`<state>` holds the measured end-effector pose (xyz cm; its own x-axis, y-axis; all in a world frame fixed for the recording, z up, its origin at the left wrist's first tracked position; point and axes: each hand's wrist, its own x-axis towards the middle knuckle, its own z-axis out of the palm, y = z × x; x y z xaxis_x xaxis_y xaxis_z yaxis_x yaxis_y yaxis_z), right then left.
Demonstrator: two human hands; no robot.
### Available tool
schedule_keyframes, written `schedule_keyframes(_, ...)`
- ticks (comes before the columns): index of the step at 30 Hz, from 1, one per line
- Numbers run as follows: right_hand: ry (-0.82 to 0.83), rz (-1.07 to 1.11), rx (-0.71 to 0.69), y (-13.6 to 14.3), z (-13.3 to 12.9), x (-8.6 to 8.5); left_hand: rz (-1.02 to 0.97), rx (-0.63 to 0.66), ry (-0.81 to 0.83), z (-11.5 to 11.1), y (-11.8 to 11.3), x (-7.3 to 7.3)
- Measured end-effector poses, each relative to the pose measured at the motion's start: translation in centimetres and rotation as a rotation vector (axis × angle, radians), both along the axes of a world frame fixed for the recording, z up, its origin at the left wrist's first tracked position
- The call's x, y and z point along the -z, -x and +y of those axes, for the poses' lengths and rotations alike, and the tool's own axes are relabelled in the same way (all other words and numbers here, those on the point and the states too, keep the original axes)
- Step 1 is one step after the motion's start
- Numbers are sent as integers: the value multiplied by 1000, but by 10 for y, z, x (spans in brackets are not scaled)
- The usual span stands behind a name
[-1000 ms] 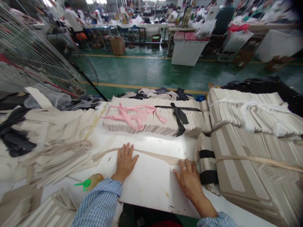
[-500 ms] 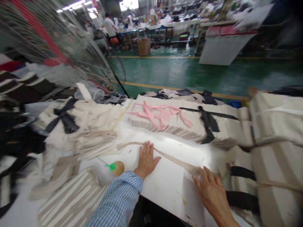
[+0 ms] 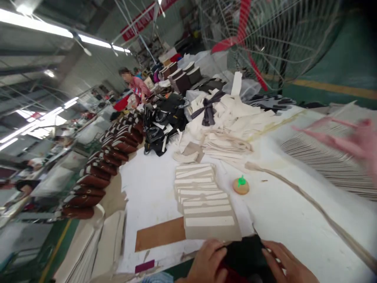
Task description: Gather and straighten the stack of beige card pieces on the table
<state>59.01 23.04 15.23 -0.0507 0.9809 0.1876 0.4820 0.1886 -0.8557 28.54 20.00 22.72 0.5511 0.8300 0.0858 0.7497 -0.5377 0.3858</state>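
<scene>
At the bottom edge my left hand [image 3: 207,261] has its fingers curled on the left side of a black piece of material [image 3: 244,255], where some dark red shows. My right hand [image 3: 287,261] grips the right side of the same piece. Its lower part is cut off by the frame, so I cannot tell its exact kind. Just beyond it lies a fanned stack of beige pieces with white strips [image 3: 209,222]. A brown rectangular strip [image 3: 160,234] touches that stack on the left. Farther up stands a small round bottle with a green top [image 3: 240,184].
A long beige strip [image 3: 297,188] runs across the white table [image 3: 279,224]. Beige stacks [image 3: 332,157] with blurred pink ties [image 3: 353,141] lie right. Cream bundles, black items [image 3: 166,118] and a row of brown bags [image 3: 97,181] fill the left. A large fan [image 3: 235,39] stands behind.
My view has swung left. Both hands have left the table by the long beige strip and now hold the black piece near my body.
</scene>
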Motion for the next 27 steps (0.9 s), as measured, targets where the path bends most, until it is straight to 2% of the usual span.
schedule_keyframes(2,97,-55,-19,28,15,-8,9,-264,8,-22,47,1)
schedule_keyframes(4,128,-137,17,49,28,-7,13,-501,35,-29,80,2)
schedule_keyframes(6,120,-215,66,64,40,-1,11,-672,71,-23,100,7)
schedule_keyframes(8,104,-281,97,76,50,3,-4,-753,101,-7,112,16)
schedule_keyframes(10,76,-340,100,89,57,5,-30,-757,122,14,120,24)
schedule_keyframes(13,29,-403,100,111,63,3,-71,-697,151,42,131,33)
schedule_keyframes(16,14,-445,147,130,62,0,-85,-617,172,58,141,37)
schedule_keyframes(20,15,-444,199,145,62,-4,-71,-547,158,61,144,39)
schedule_keyframes(27,34,-318,261,175,78,-11,-192,-618,175,59,128,40)
